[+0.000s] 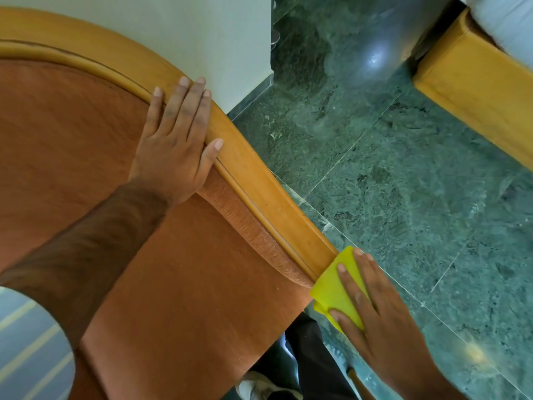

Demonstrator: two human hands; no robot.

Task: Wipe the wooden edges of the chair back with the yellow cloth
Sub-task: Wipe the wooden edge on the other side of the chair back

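Note:
The chair back fills the left of the view: orange upholstery (86,145) framed by a curved light wooden edge (259,186) that runs from the upper left down to the lower right. My left hand (176,140) lies flat across the upholstery and the wooden edge, fingers spread and thumb on the wood. My right hand (372,310) presses the folded yellow cloth (334,290) against the lower end of the wooden edge, fingers on top of the cloth and thumb under it.
A pale wall (202,39) stands right behind the chair's top. Green marble floor (403,168) spreads to the right. Another wooden-framed seat with a white cushion (476,76) sits at the upper right. My dark trouser leg and shoe (268,388) show below the chair.

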